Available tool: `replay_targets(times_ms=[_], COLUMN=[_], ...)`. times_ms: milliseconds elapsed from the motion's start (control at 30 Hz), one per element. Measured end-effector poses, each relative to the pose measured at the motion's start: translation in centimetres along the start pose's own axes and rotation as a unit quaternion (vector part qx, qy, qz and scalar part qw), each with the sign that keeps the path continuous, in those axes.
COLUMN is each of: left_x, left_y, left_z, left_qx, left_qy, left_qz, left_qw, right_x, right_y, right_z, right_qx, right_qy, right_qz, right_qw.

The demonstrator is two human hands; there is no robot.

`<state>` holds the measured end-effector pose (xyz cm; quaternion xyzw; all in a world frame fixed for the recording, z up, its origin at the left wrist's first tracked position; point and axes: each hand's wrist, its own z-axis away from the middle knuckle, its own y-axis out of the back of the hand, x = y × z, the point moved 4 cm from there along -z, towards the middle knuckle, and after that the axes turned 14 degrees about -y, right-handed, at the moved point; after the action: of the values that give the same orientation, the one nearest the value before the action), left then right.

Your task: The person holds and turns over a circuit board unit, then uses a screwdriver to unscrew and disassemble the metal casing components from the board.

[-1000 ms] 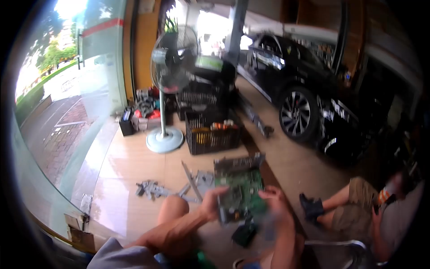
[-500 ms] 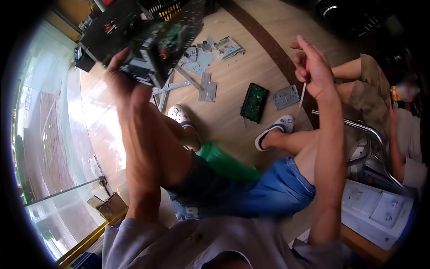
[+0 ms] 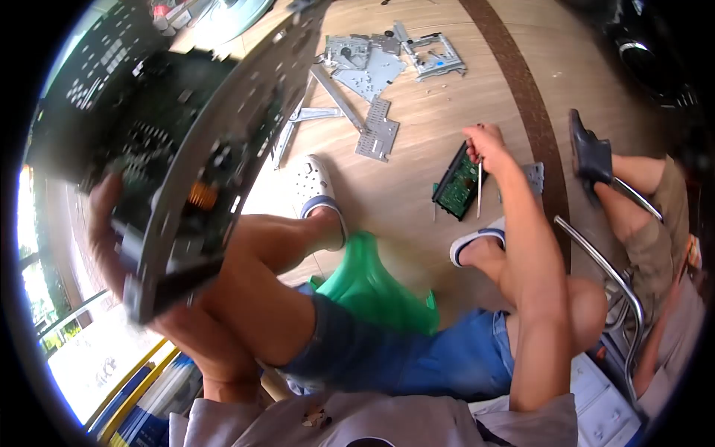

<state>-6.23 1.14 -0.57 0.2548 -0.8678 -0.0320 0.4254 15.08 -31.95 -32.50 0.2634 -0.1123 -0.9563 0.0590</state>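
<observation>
My left hand [image 3: 108,231] is closed around the lower edge of a large metal chassis [image 3: 242,97], perforated and fitted with dark circuit boards. It stands tilted, close to the camera, and hides part of the fingers. A copper-coloured coil [image 3: 202,195] shows on its inner side. My right hand [image 3: 485,145] is closed with a thin, pale screwdriver [image 3: 479,190] pointing down from it; its handle is hidden in the palm. Those fingers are at the upper end of a green circuit board in a black frame [image 3: 456,186]. Whether they also grip the board I cannot tell.
Stripped metal plates and brackets [image 3: 376,130] lie on the floor ahead. A grey plate [image 3: 533,179] is partly behind my right forearm. A green plastic thing [image 3: 372,287] sits between my legs. Another person's legs [image 3: 633,194] and a chrome chair frame [image 3: 607,268] are at the right.
My left hand has brought the chassis nearer and lower to the left. My right hand has come down to the green circuit board with the screwdriver in it. The camera view has shifted.
</observation>
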Motion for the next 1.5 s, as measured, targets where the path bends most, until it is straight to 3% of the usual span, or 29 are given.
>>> replay_targets(times_ms=[67,133,233,333,400,433,533,633,767,1000,1500], left_x=[-0.9,-2.6,-4.7,-6.2,-7.2,-7.6,-8.8,-9.9,-11.3,-11.5,-11.9], left_y=[-0.8,-1.4,-1.7,-2.1,-2.2,-2.3,-2.6,-2.7,-3.0,-2.6,-2.4], left_z=[1.3,1.9,2.4,2.1,2.1,2.1,1.8,1.6,1.1,1.2,1.2], left_qx=[-0.030,-0.039,-0.034,-0.032,-0.032,-0.031,-0.029,-0.031,-0.035,-0.041,-0.034], left_qy=[0.014,0.036,0.065,0.084,0.093,0.098,0.104,0.108,0.122,0.128,0.140], left_qz=[-0.042,-0.080,-0.120,-0.144,-0.155,-0.160,-0.169,-0.175,-0.175,-0.189,-0.184], left_qw=[0.999,0.995,0.990,0.985,0.983,0.982,0.980,0.978,0.976,0.973,0.972], right_x=[0.6,0.1,-2.6,-4.2,-5.7,-6.8,-9.4,-10.5,-12.3,-14.1,-13.4], right_y=[-3.3,-6.8,-11.4,-15.7,-17.1,-17.6,-18.0,-18.4,-18.9,-20.2,-22.0], right_z=[-2.4,-5.1,-7.5,-12.5,-13.4,-13.3,-12.6,-15.2,-17.6,-21.5,-24.7], right_qx=[-0.023,-0.004,0.031,0.095,0.065,0.050,0.142,0.172,0.196,0.165,0.230], right_qy=[0.024,0.029,0.047,0.126,0.087,0.068,0.093,0.103,0.208,0.255,0.372], right_qz=[0.015,0.009,0.109,0.131,0.212,0.251,0.229,0.198,0.172,0.214,0.298], right_qw=[0.999,1.000,0.992,0.979,0.971,0.964,0.959,0.959,0.943,0.929,0.848])
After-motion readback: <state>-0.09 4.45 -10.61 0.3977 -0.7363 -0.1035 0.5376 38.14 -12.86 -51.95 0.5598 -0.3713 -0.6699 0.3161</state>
